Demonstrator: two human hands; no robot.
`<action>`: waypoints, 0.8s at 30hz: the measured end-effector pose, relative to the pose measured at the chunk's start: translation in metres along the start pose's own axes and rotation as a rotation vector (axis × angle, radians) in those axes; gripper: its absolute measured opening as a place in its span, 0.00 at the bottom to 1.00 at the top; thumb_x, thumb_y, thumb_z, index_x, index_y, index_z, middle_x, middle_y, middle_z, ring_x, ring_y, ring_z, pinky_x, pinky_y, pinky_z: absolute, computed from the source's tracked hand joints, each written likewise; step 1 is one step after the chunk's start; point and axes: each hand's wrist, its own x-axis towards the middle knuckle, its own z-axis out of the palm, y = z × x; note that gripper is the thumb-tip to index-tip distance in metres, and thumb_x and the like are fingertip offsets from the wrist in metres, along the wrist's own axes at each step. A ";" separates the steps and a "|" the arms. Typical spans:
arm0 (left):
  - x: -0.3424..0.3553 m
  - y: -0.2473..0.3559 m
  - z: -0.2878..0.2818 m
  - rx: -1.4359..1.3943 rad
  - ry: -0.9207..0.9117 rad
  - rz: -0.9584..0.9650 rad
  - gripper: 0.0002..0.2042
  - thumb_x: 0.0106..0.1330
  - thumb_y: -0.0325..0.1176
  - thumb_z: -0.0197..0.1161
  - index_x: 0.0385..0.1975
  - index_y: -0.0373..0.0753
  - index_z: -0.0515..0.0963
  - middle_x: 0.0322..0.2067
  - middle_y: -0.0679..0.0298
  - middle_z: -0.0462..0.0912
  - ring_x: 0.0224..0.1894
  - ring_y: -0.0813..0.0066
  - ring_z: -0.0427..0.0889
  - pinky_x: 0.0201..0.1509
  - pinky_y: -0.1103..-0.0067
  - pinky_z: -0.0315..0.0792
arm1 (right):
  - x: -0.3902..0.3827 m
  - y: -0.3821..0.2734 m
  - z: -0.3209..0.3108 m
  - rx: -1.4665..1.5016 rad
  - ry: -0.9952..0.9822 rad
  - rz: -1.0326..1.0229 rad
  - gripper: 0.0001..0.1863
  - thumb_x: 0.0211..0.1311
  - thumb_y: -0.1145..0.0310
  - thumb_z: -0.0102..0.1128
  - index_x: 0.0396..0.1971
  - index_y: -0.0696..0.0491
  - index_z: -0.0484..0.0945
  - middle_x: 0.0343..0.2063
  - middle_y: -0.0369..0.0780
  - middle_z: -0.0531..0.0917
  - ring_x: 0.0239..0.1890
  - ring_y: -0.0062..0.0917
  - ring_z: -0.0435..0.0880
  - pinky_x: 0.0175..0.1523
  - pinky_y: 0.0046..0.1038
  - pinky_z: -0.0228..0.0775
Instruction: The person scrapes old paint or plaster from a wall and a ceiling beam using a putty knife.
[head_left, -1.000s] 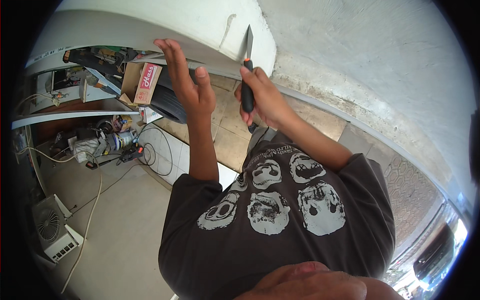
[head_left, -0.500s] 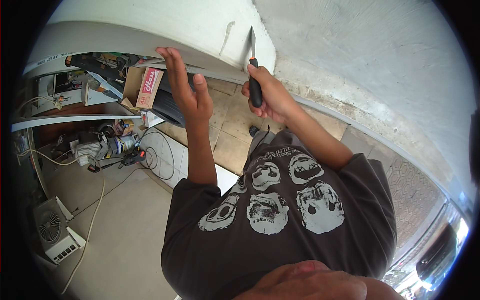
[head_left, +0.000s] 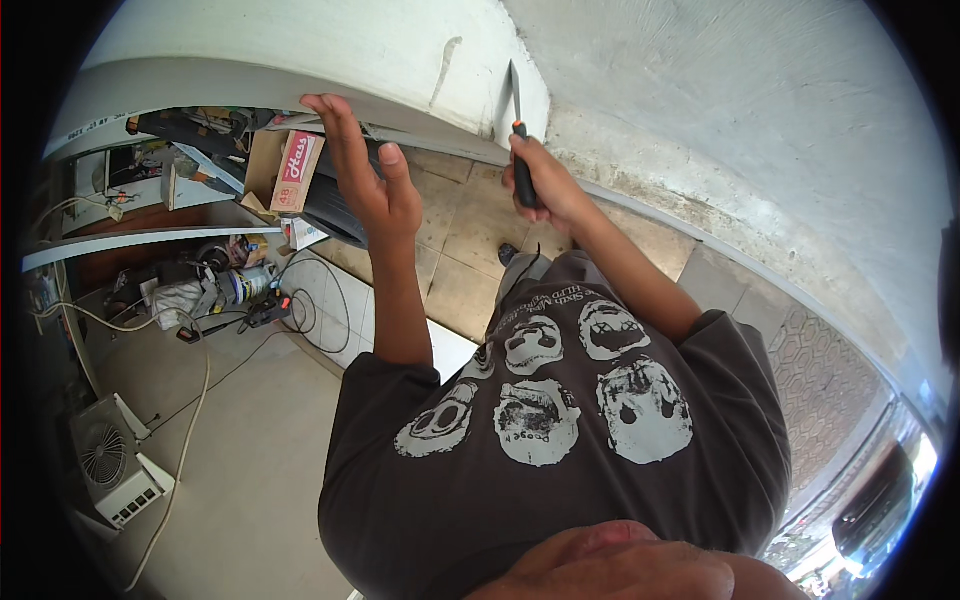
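Observation:
My right hand is wrapped round the black handle of a putty knife with an orange collar. Its narrow-looking metal blade points away from me and lies at the white wall, close to the corner with a rough grey wall. Whether the blade's edge presses on the surface, I cannot tell. My left hand is raised with fingers straight and thumb apart, holding nothing. Its fingertips are by the lower edge of the white wall; contact there is unclear. A curved grey mark shows on the white surface left of the blade.
Beyond my left hand stand an open cardboard box and a black tyre. Tools and cables lie on the floor at left, near a white fan unit. Tiled floor runs beneath my hands.
My right hand and the putty knife have shifted slightly right and toward me along the wall. The left hand has drifted a little left, still outstretched.

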 end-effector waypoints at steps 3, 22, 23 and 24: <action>-0.001 0.001 0.000 -0.001 -0.003 0.006 0.32 0.82 0.46 0.42 0.76 0.29 0.51 0.78 0.40 0.44 0.80 0.43 0.46 0.79 0.57 0.48 | 0.006 0.000 -0.003 0.033 0.111 -0.093 0.22 0.77 0.43 0.44 0.38 0.49 0.62 0.22 0.36 0.74 0.08 0.18 0.66 0.10 0.22 0.47; -0.001 -0.004 0.003 -0.004 0.029 0.022 0.30 0.82 0.42 0.40 0.75 0.26 0.52 0.77 0.41 0.47 0.80 0.48 0.47 0.81 0.60 0.45 | 0.034 0.017 -0.023 0.074 0.105 -0.131 0.22 0.77 0.43 0.45 0.34 0.48 0.63 0.21 0.37 0.73 0.06 0.18 0.62 0.10 0.23 0.44; -0.001 -0.004 0.003 -0.009 0.037 0.025 0.30 0.82 0.42 0.40 0.75 0.26 0.52 0.77 0.41 0.47 0.80 0.48 0.47 0.81 0.60 0.45 | 0.035 0.016 -0.022 0.068 0.148 -0.061 0.22 0.77 0.43 0.45 0.34 0.48 0.63 0.21 0.37 0.73 0.06 0.18 0.62 0.10 0.23 0.44; -0.001 -0.005 0.003 -0.010 0.035 0.028 0.30 0.82 0.42 0.40 0.75 0.26 0.53 0.77 0.41 0.47 0.80 0.47 0.47 0.81 0.60 0.46 | 0.034 0.015 -0.021 0.048 0.144 -0.024 0.22 0.77 0.43 0.44 0.35 0.48 0.62 0.21 0.37 0.73 0.06 0.18 0.62 0.10 0.24 0.45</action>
